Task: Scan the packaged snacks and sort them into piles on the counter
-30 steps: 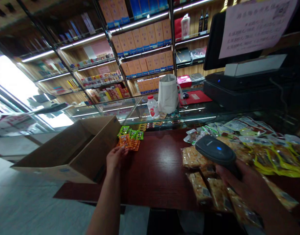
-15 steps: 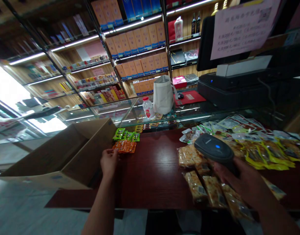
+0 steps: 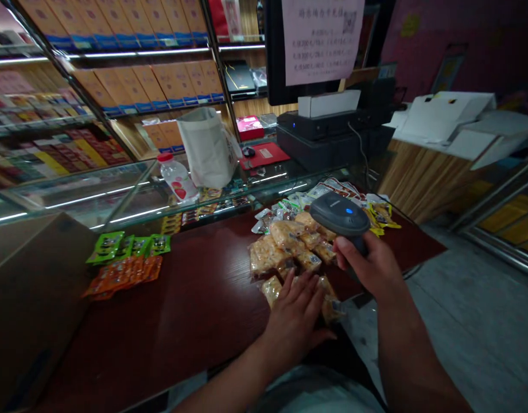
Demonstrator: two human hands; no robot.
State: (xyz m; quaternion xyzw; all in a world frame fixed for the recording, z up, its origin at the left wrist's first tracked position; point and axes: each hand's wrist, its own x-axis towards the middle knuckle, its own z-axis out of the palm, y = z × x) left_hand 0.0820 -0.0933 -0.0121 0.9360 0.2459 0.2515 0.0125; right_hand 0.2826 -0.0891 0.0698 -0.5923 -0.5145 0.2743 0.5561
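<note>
My right hand (image 3: pixel 371 267) is wrapped round the handle of a dark grey barcode scanner (image 3: pixel 338 213), which shows a blue light on top. The scanner is above a pile of clear-wrapped golden snack packs (image 3: pixel 285 238). Closer to the table edge, my left hand (image 3: pixel 293 312) lies flat with fingers stretched over several more packs of this kind and partly hides them. Green packets (image 3: pixel 132 245) and orange packets (image 3: pixel 124 276) lie in rows on the left of the dark red table (image 3: pixel 195 304).
An open cardboard box (image 3: pixel 31 298) stands at the left. Behind the table, a glass counter (image 3: pixel 117 198) holds a red-capped bottle (image 3: pixel 178 179), a white bag (image 3: pixel 208 149) and a monitor (image 3: pixel 275 51). Silvery packets (image 3: pixel 264 219) and yellow packets (image 3: pixel 382 215) lie beyond the pile.
My view has turned to the right. My left hand has left the orange packets and now rests on the wrapped snack packs. The scanner stays in my right hand.
</note>
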